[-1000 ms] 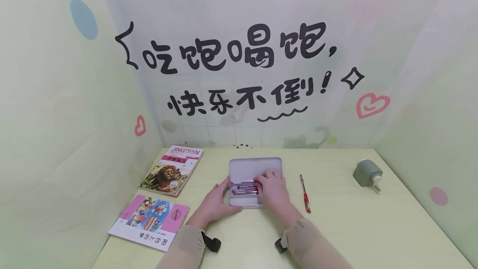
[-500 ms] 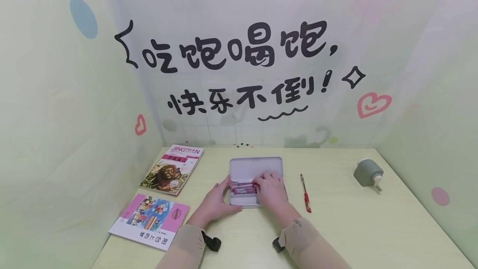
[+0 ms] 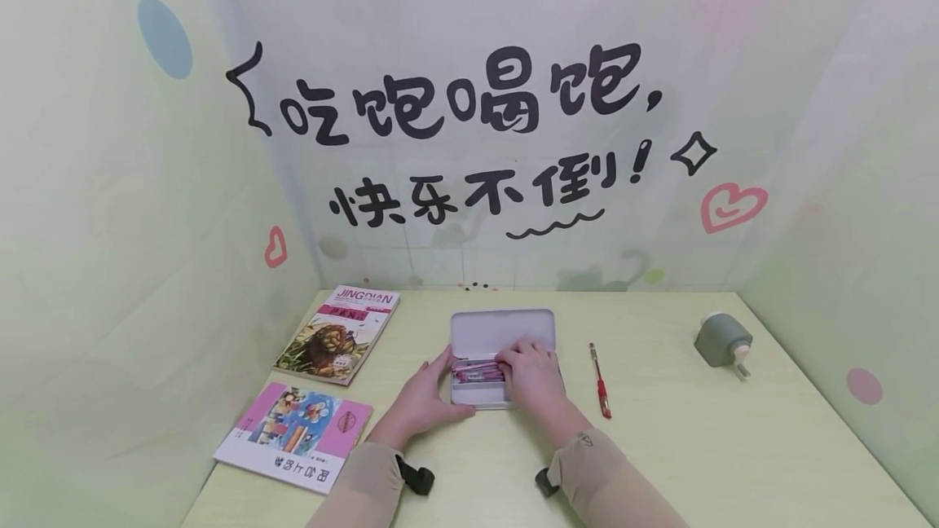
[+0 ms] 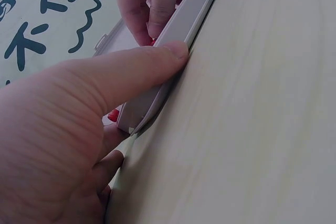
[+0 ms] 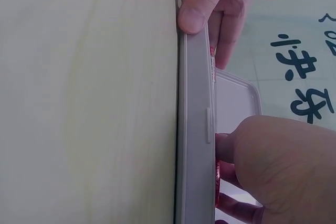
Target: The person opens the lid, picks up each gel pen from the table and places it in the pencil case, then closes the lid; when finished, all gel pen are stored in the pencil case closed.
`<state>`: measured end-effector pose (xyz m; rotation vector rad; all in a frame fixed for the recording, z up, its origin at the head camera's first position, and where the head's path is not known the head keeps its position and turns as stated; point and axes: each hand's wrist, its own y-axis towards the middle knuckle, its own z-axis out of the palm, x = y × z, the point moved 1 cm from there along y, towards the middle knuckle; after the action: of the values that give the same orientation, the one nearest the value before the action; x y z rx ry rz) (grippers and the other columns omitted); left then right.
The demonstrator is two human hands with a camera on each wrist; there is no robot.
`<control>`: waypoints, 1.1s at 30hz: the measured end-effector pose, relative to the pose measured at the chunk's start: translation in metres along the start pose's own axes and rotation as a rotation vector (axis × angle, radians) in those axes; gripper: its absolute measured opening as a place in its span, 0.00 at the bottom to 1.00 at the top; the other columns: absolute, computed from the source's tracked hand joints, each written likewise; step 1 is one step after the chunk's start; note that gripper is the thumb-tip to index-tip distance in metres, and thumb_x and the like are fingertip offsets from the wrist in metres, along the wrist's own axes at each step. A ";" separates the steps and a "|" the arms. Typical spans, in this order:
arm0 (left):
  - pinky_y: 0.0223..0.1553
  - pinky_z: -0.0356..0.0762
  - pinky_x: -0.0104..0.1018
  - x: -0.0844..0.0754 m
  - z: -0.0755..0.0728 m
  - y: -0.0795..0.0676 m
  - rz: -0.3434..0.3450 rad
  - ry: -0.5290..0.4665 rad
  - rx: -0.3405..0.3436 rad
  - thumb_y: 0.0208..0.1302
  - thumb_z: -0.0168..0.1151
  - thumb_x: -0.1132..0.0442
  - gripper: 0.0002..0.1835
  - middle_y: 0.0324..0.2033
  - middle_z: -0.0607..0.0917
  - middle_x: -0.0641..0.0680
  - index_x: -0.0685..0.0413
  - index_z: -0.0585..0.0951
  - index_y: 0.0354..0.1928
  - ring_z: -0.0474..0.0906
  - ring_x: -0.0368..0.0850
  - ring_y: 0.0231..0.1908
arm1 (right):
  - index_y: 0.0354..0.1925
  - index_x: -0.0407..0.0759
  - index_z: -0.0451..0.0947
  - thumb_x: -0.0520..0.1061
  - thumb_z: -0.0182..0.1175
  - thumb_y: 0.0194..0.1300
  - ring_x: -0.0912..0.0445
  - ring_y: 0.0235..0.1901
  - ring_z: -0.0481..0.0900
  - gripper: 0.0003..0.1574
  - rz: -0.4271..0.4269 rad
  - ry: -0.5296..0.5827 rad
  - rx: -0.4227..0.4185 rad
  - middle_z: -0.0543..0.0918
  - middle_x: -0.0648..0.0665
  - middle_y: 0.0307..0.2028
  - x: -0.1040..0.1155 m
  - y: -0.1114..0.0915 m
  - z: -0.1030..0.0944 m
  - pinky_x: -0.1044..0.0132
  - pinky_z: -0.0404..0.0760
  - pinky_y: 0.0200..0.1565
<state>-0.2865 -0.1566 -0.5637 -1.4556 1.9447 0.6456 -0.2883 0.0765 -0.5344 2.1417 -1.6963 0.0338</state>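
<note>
A pale metal pencil case (image 3: 502, 332) stands with its lid raised, several red-tinted pens (image 3: 477, 375) lying in its tray. My left hand (image 3: 420, 404) grips its left end, thumb (image 4: 177, 51) on the front wall and fingers curled round the side. Over the right half is my right hand (image 3: 537, 373), its fingertips on a clear pen with red parts (image 5: 218, 182) at the tray; the palm hides that part of the case. To the right, apart from the case, a red gel pen (image 3: 600, 385) lies on the table.
On the left lie two books, one with a lion cover (image 3: 323, 347) and one pink and white (image 3: 297, 434). A grey object with a white crank-like end (image 3: 722, 341) sits far right. Printed cloth walls (image 3: 440, 259) bound the table (image 3: 660, 463) at the back and sides.
My right hand has shifted slightly down and now keeps still over the tray. The pens beside its fingertips lie differently from a second ago. My left hand has stayed in place.
</note>
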 end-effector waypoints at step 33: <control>0.86 0.55 0.73 0.000 0.001 0.000 0.009 0.005 -0.001 0.48 0.88 0.38 0.71 0.85 0.66 0.56 0.39 0.54 0.90 0.54 0.75 0.85 | 0.72 0.36 0.77 0.51 0.63 0.78 0.28 0.64 0.78 0.32 0.335 0.184 -0.099 0.80 0.26 0.66 -0.103 -0.051 -0.037 0.29 0.80 0.64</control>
<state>-0.2863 -0.1560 -0.5644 -1.4519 1.9560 0.6478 -0.2591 0.1933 -0.5430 1.7083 -1.8819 0.2298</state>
